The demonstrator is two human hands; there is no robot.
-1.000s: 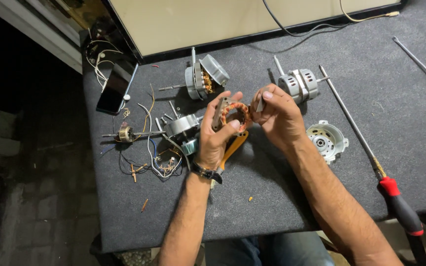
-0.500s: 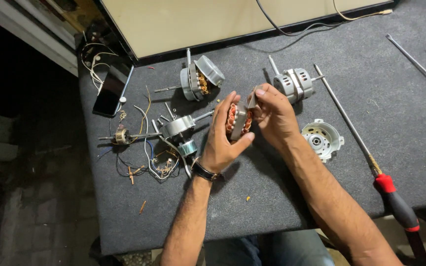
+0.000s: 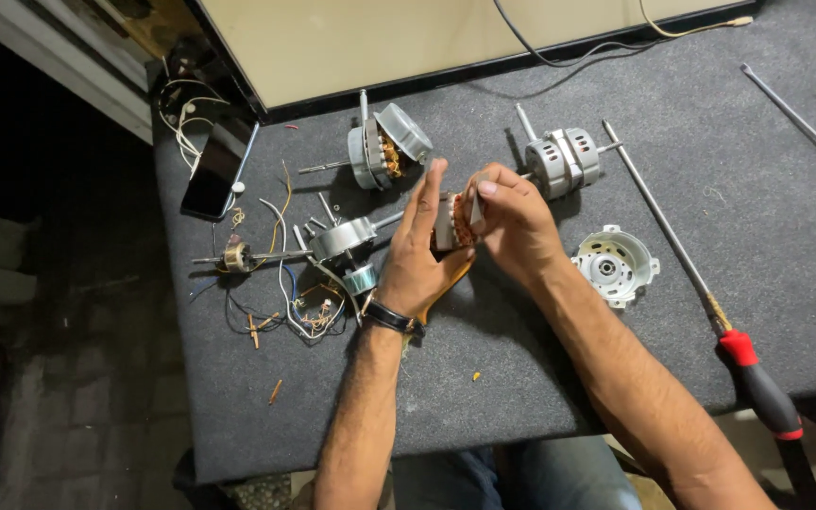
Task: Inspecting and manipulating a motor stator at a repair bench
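I see both hands raised over the middle of the grey bench [image 3: 710, 217], sharing one small stator [image 3: 453, 225] with copper windings. My left hand [image 3: 417, 260] stands edge-on, its fingers [image 3: 427, 189] straight and pressed together along the stator's left side, so it braces the part rather than wraps it. My right hand [image 3: 512, 222] curls over the right side, its fingers pinching a thin pale strip [image 3: 475, 206] against the windings. An orange handle [image 3: 448, 283] pokes out beneath the left palm; I cannot tell whether that hand touches it. A black watch [image 3: 394, 317] sits on the left wrist. Just left of the hands lies a motor body [image 3: 342, 238] with its shaft pointing toward them, amid a tangle of wires [image 3: 299, 307]. Behind the hands rest an opened motor [image 3: 384, 151] and a closed motor [image 3: 564, 161], well apart from each other. A white end cap [image 3: 616, 264] lies near the right forearm. A long screwdriver [image 3: 757, 387] with a red and black grip runs diagonally on the right. A phone [image 3: 214, 170] lies at the bench's left edge.
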